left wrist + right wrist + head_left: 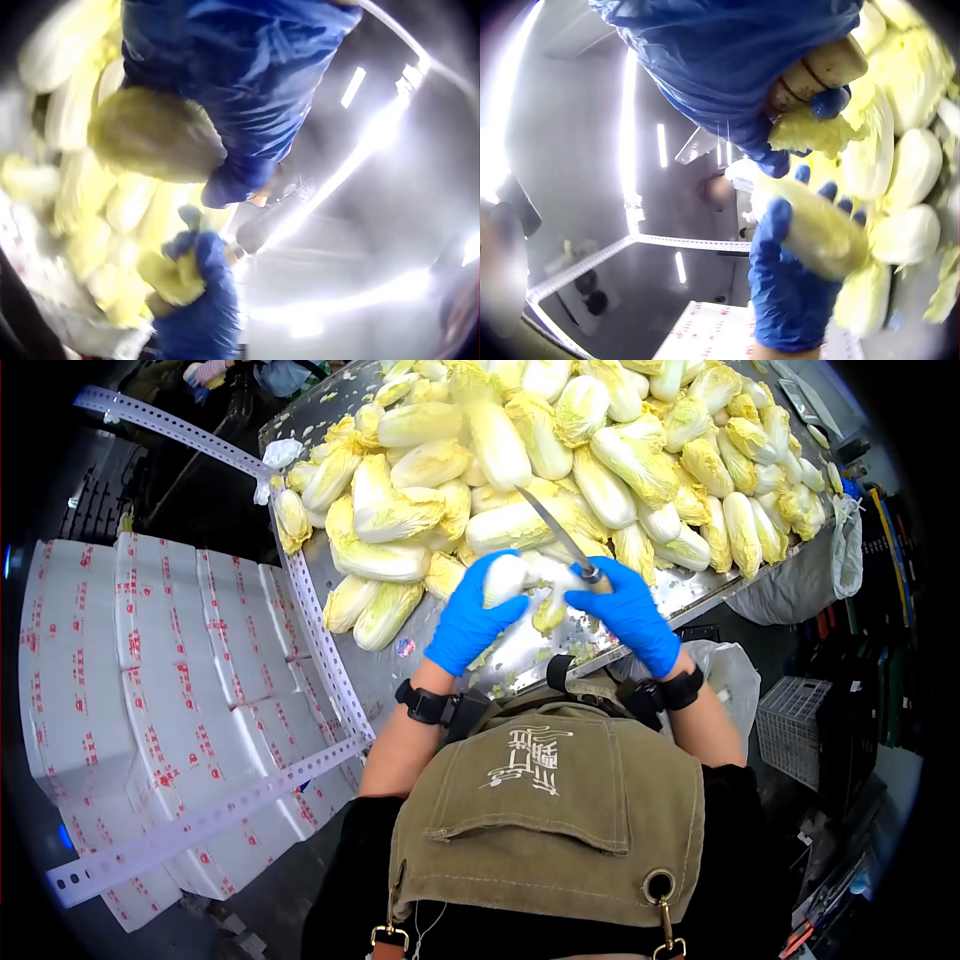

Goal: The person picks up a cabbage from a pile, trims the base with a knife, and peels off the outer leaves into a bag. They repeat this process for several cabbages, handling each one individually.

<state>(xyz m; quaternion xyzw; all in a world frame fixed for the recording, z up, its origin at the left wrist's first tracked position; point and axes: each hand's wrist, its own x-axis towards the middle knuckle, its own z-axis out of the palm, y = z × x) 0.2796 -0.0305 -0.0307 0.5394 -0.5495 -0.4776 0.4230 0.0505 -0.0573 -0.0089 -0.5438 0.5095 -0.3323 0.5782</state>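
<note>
My blue-gloved left hand grips a napa cabbage, its fingers and thumb wrapped round the sides, as the right wrist view shows from across. In my right hand, also gloved in blue, is a knife with its blade tilted up and forward over the pile. Its wooden handle lies in the curled fingers. A loose yellow cabbage leaf is held against the handle by the same hand. Both hands are close together above the metal table's near edge.
A big heap of napa cabbages covers most of the metal table. White boxes with red print are stacked on the left, behind a perforated metal frame. At right are plastic bags and a grey crate.
</note>
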